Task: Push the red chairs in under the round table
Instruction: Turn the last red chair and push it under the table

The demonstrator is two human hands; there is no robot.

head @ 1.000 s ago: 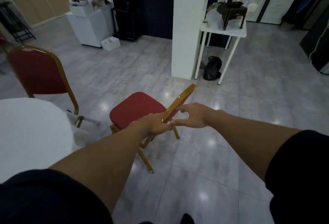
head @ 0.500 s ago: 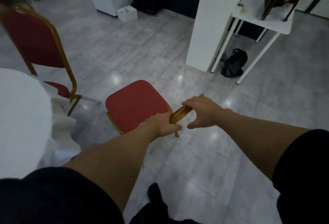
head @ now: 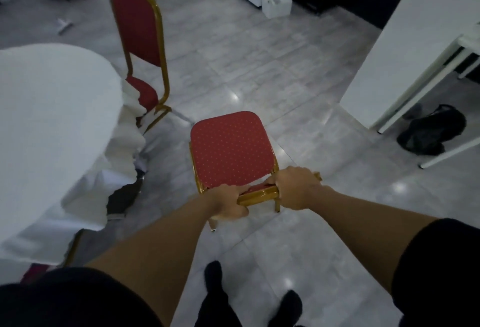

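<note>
Moved: both hands have slid along the near red chair [head: 231,150] backrest's gold top rail [head: 257,195] since earlier.
Hands: left hand [head: 228,200] and right hand [head: 298,187] closed on it.
Chair: well apart from round table [head: 52,108].
Advice: swing seat tableward, push evenly, clear second red chair [head: 137,33].

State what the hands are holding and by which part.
Both the left hand and right hand grip the near red chair by its gold backrest top rail.
</note>
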